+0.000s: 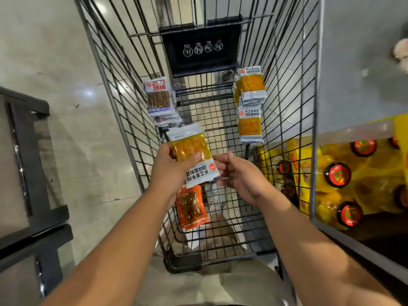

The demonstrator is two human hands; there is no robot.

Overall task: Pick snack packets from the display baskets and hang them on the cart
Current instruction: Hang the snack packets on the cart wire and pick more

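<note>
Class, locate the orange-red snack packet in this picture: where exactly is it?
In the head view, the orange-red packet hangs low on the cart's near left side, below the yellow packet in the left hand.

left hand (171, 171) gripping (thumb on top), right hand (240, 176) spread.

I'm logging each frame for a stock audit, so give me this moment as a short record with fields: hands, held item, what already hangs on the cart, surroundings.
left hand: grips the yellow packet around its middle
right hand: fingers at the packet's white printed end, grip unclear
held packet: upside down, over the wire cart
left cart side: brown-stick packets, stacked
right cart side: two bunches of yellow packets
below the hands: orange packet
outside the cart, right: red-capped bottles of yellow liquid
</note>
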